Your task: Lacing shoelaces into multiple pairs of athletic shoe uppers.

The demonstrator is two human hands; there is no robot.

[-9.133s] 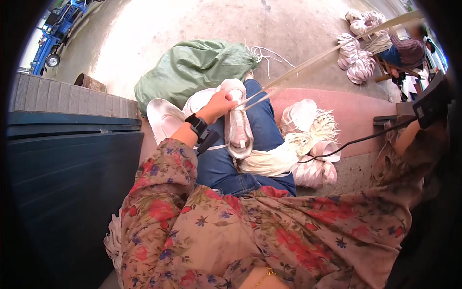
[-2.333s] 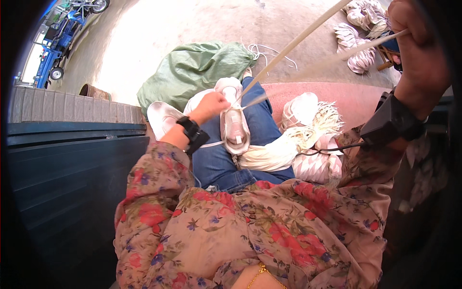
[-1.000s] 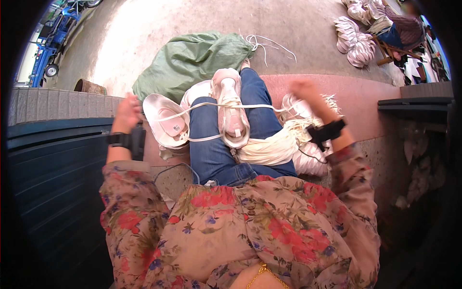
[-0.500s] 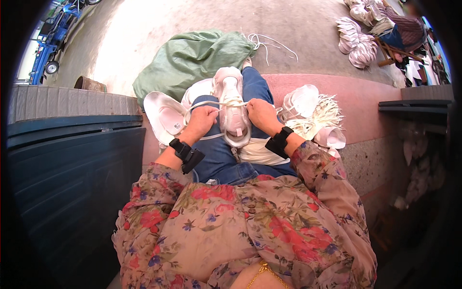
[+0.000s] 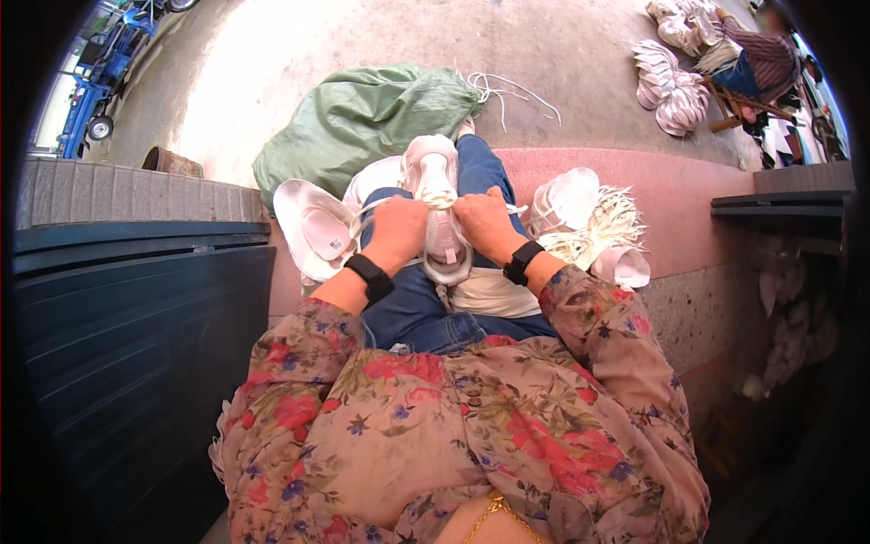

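A pale pink and white sneaker (image 5: 442,238) lies lengthwise on my lap, heel opening toward me. Cream shoelace (image 5: 439,193) crosses its lacing area. My left hand (image 5: 400,228) is closed by the shoe's left side, with a lace end trailing out to its left. My right hand (image 5: 487,221) is closed at the right side, another end sticking out past it. The fingertips of both are largely hidden by the backs of the hands. Left of my knee leans another pale shoe (image 5: 311,227); to the right are more pale shoes (image 5: 568,194) and a bunch of cream laces (image 5: 618,223).
Beyond my knees slumps a green sack (image 5: 362,122) with white strings. Dark blue panels (image 5: 145,335) stand at my left. Piles of pale shoe parts (image 5: 669,91) lie at the far right near a seated person (image 5: 759,62). A rusty bucket (image 5: 172,162) stands far left.
Both hands have turned knuckles-up and come closer to the shoe's sides. The lace earlier stretched across between them now lies gathered over the shoe's lacing area.
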